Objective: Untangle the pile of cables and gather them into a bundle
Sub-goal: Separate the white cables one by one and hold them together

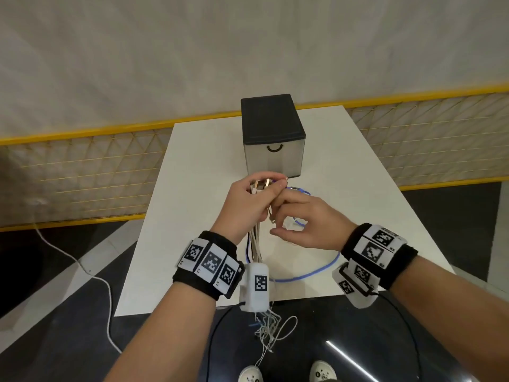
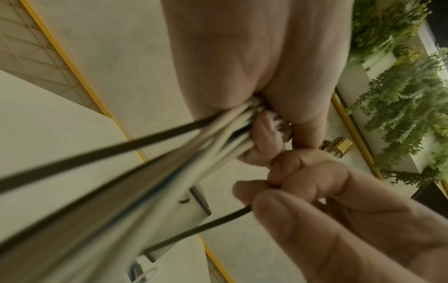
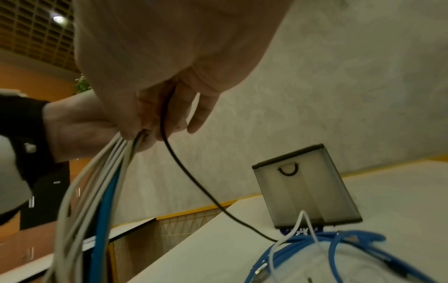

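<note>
1. Standing on the white table (image 1: 192, 216) toward its far end is a drawer box (image 1: 274, 150) with a dark top, translucent front and curved handle; its drawer is sitting closed, and I cannot tell what, if anything, is inside.

2. Hanging from the person's left hand (image 1: 245, 205) is the gathered bundle of cables (image 1: 256, 244), mostly white with a blue one among them. Its long axis is running nearly straight down from the fist, past the table's near edge, to a loose tangle of thin ends (image 1: 268, 330) dangling above the floor.

3. Lying on the table just beyond and to the right of both hands is the part not yet gathered: a blue cable (image 3: 339, 243) looping in coils in front of the drawer box, with a thin white lead (image 3: 303, 222) rising out of it.

4. Running between the two is a thin black cable (image 3: 191, 178), going from the right hand (image 1: 305, 224) down and away to the blue coils. I judge the coming pull is turning on this line: the slack is lying away from the bundle, on the right hand's side, so that hand is nearer.

5. Curling tightly round the top of the bundle, the left hand is keeping metal plug ends (image 1: 260, 186) poking above its fingers.

6. Pinching the black cable between thumb and curled fingers, the right hand is touching the left fist.
</note>
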The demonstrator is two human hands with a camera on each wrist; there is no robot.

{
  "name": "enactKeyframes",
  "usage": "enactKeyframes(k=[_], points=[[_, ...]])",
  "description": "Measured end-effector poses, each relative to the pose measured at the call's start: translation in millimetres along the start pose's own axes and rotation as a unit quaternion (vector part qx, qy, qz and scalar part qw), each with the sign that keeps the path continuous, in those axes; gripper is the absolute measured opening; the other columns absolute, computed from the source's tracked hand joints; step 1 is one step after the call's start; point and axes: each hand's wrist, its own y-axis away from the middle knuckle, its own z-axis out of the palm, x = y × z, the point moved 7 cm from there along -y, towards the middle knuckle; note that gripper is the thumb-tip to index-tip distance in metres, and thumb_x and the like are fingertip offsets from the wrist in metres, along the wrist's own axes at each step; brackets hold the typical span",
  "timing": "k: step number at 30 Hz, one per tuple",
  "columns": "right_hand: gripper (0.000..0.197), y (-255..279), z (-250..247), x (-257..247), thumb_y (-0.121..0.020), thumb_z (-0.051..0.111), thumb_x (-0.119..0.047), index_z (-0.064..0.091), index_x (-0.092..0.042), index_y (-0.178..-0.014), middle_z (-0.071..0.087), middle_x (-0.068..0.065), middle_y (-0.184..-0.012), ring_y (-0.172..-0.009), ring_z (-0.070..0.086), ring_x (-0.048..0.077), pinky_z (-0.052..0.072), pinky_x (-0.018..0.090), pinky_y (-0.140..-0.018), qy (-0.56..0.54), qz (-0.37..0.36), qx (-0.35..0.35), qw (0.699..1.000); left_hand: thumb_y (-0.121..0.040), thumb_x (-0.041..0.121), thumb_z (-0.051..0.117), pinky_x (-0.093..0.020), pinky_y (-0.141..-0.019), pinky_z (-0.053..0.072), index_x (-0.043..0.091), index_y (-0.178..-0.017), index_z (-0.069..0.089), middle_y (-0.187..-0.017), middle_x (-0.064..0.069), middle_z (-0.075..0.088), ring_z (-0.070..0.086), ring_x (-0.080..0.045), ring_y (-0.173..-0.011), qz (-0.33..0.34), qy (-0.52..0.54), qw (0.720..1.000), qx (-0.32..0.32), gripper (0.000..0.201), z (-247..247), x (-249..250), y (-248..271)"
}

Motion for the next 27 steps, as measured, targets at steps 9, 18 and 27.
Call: enactKeyframes(k=[9,18,27], points=[[0.048,-12,29,17,-0.088,0.059,0.005,0.043,-0.021,-0.124,0.03,-0.013,-0.137,-0.084,0.058,0.009,0.051,0.028,-0.092,-0.059,0.037,0.09,0.993,-0.099,0.014,0.053,-0.021,-0.049,0.036,0.013,-0.093,0.066,-0.069,-0.002,0.053,0.046,-0.011,-0.06,0.038,0.127,0.979,0.153,0.014,-40,18,-11],[0.02,-11,9,108,-0.098,0.048,-0.011,0.067,-0.01,-0.105,0.062,0.004,-0.1,-0.095,0.059,0.022,0.045,0.028,-0.087,0.103,0.206,0.038,0.972,-0.097,0.026,0.06,-0.021,-0.051,0.049,0.015,-0.084,0.056,-0.059,0.005,0.047,0.048,-0.007,-0.054,0.041,0.298,0.93,0.209,0.017,-89,19,-9],[0.018,-61,-61,71,-0.098,0.048,-0.023,0.061,-0.01,-0.099,0.059,0.0,-0.079,-0.08,0.064,0.02,0.061,0.032,-0.071,-0.114,0.252,0.193,0.941,-0.086,0.025,0.076,-0.023,-0.041,0.028,0.02,-0.079,0.058,-0.057,0.005,0.041,0.03,-0.012,-0.044,0.055,0.085,0.974,0.202,0.02,-83,23,-5]])
